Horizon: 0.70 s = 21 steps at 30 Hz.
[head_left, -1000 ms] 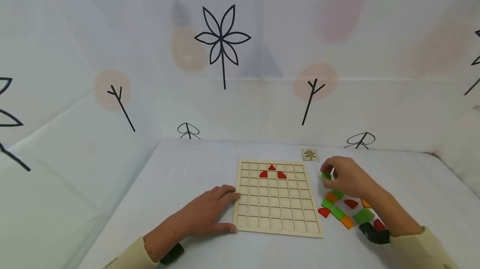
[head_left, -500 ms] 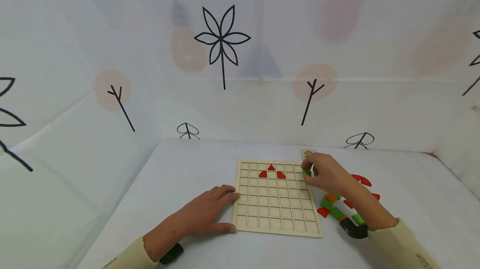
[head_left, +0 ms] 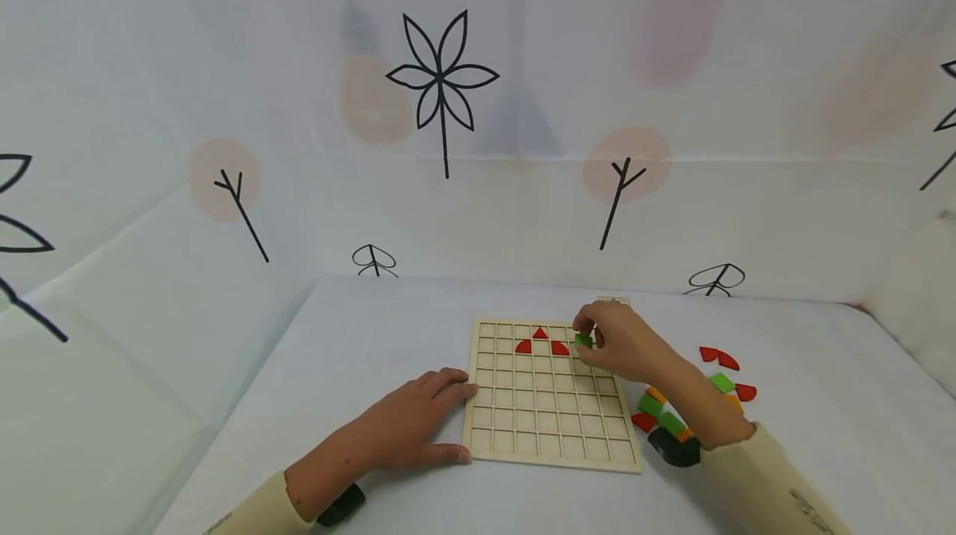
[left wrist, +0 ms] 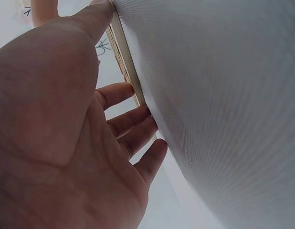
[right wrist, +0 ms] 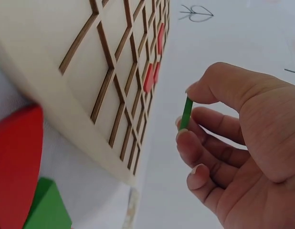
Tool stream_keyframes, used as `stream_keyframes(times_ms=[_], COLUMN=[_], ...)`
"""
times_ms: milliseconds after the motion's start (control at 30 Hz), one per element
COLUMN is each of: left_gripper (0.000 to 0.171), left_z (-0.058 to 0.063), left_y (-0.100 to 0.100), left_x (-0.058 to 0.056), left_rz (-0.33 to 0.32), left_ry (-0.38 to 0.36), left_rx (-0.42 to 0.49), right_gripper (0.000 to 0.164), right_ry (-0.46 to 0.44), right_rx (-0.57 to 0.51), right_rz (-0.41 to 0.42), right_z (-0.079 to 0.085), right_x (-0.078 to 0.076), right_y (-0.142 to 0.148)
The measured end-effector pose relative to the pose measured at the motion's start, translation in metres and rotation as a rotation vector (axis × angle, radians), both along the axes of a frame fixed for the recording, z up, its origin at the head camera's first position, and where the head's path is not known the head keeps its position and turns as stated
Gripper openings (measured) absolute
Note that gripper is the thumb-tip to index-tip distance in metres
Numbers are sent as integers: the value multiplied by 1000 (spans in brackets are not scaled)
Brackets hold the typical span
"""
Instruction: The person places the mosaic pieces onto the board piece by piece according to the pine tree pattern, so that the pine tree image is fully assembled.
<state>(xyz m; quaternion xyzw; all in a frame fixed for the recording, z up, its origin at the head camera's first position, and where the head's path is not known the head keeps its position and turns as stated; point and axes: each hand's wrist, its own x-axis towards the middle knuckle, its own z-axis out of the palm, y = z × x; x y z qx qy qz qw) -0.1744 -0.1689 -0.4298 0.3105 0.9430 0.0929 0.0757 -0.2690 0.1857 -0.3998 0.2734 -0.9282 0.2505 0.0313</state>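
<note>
The right hand is narrowing to a pinch: its thumb and fingertips are gripping a green tile between them, while the last finger is curling beneath, off the tile. That tile is hanging over the far right part of the grid board, just right of a red quarter-round; the right wrist view is showing a gap between tile and board. There the tile is turning its thin edge to the camera, its long visible line running from the thumb down to the fingers and leaning slightly; the fingers are covering part of its outline.

The left hand is spreading its thumb wide from its fingers and resting on the table, its fingertips touching the board's left edge. The board is lying flat, its near edge facing the person and dipping slightly to the right; which side is longer cannot be told.

On it, a red triangle is pointing away from the person, with the quarter-round and a second red piece sitting in the next row, one to each side. Loose pieces in red, green and orange are lying right of the board, partly behind the forearm.
</note>
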Motion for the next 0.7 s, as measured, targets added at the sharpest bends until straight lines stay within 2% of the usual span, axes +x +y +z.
stream_keyframes(times_ms=[167,500,700], left_gripper=[86,86,86], left_z=[-1,-2,-2], left_y=[-2,-2,-2], left_x=[0,0,0], left_rz=[-11,-13,-6], left_ry=[10,11,8], left_rx=[7,12,10], right_gripper=[15,11,10], right_ry=[37,98,81], right_rx=[13,-7,-4], right_rz=[24,129,141], right_z=[-2,-5,-10], right_x=[-3,-6,-9], right_y=[-12,-34,-43])
